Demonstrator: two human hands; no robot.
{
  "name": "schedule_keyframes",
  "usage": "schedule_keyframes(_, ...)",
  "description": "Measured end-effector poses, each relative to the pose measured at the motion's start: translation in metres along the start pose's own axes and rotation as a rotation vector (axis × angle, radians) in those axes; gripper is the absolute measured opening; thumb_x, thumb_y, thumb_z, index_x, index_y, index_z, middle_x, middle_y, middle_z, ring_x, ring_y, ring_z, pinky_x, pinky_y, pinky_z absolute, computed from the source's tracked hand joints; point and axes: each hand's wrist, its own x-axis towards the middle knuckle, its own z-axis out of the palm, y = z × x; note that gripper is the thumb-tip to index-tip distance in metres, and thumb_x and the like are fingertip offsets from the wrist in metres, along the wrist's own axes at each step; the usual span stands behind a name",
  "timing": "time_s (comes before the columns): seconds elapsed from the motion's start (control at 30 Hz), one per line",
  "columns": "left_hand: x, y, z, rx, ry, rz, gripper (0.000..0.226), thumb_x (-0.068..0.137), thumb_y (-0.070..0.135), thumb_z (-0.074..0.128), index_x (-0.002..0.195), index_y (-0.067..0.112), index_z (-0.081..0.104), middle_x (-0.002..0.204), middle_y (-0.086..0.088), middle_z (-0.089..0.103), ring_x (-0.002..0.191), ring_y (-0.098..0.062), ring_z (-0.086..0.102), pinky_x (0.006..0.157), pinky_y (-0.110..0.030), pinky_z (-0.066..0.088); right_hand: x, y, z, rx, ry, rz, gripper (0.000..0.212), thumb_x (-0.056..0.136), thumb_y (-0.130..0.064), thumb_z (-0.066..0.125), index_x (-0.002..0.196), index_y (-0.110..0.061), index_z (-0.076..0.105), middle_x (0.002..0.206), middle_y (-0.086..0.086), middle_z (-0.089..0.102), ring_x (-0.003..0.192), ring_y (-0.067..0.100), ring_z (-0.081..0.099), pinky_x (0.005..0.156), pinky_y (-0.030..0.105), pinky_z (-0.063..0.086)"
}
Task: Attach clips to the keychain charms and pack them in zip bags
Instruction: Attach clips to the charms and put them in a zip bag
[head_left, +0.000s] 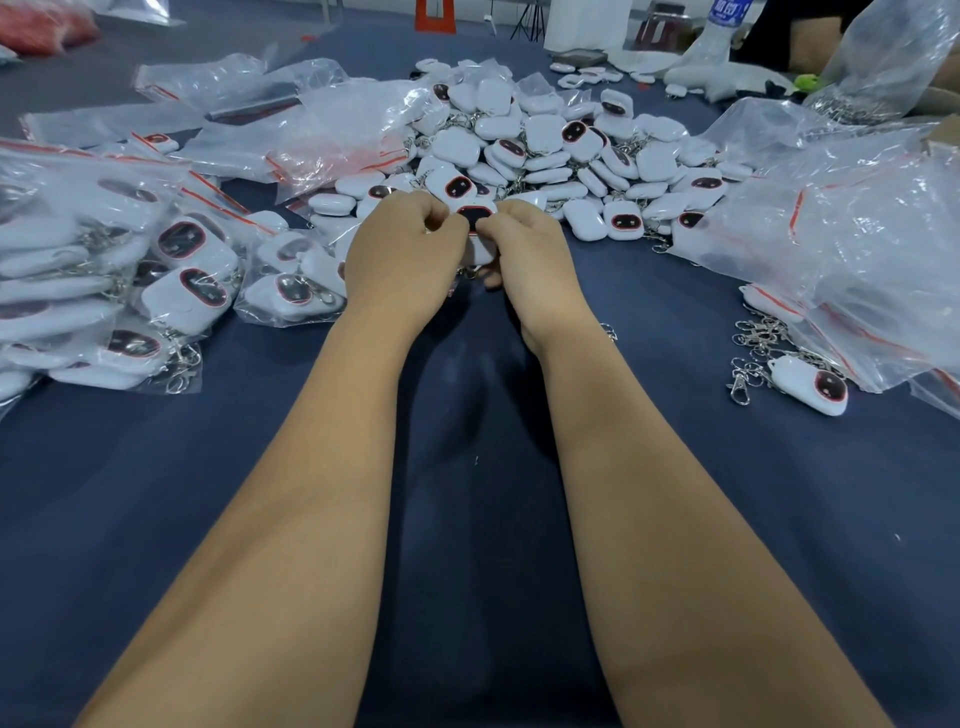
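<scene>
Both my hands meet at the near edge of a big heap of white keychain charms (550, 150) with dark red-rimmed faces. My left hand (402, 249) and my right hand (524, 249) each pinch the top of one zip bag (480, 244) that holds a white charm with a dark oval face. The fingertips almost touch along the bag's red seal strip. A metal clip hangs below the bag, mostly hidden by my hands.
Packed bags of charms (104, 291) lie stacked at the left. Empty zip bags (852, 249) pile up at the right, with loose metal clips (753, 348) and one single charm (810, 384) beside them. More bags (291, 119) lie behind. The dark blue cloth (478, 519) covers the table.
</scene>
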Motion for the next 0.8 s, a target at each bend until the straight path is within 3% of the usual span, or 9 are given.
schedule_keyframes(0.2,0.0021,-0.0038,0.0017,0.073,-0.002,0.026,0.024,0.088,0.039,0.053,0.089,0.021,0.069,0.101,0.008,0.06,0.087,-0.016,0.055,0.07,-0.029,0.034,0.0001,0.0013,0.0012,-0.006,0.016,-0.004,0.044,0.09,-0.007,0.055,0.054,-0.027,0.039,0.045,-0.019,0.045,0.059,0.011,0.043,0.063,0.032,0.038)
schedule_keyframes(0.5,0.0019,-0.0044,0.0025,0.059,0.017,0.055,0.025,0.09,0.038,0.052,0.09,0.018,0.068,0.096,0.006,0.06,0.087,-0.017,0.054,0.069,-0.029,0.033,-0.0003,0.0001,0.0024,0.006,0.049,-0.004,0.039,0.088,-0.008,0.055,0.056,-0.023,0.038,0.057,-0.009,0.045,0.069,0.018,0.045,0.067,0.035,0.037)
schedule_keyframes(0.67,0.0026,-0.0028,0.0025,0.076,0.02,0.059,0.027,0.089,0.036,0.051,0.087,0.012,0.063,0.087,0.004,0.057,0.081,-0.019,0.054,0.056,-0.024,0.03,-0.0009,-0.0001,0.002,0.008,0.024,0.002,0.037,0.086,-0.007,0.056,0.056,-0.023,0.039,0.058,-0.006,0.047,0.067,0.017,0.046,0.061,0.03,0.037)
schedule_keyframes(0.8,0.0018,-0.0004,0.002,0.058,0.035,0.077,0.025,0.088,0.031,0.049,0.089,0.008,0.058,0.094,-0.003,0.058,0.08,-0.021,0.05,0.057,-0.025,0.029,-0.0001,0.0008,0.003,-0.023,0.027,-0.003,0.04,0.085,-0.007,0.056,0.053,-0.024,0.04,0.062,0.001,0.048,0.069,0.02,0.044,0.061,0.031,0.035)
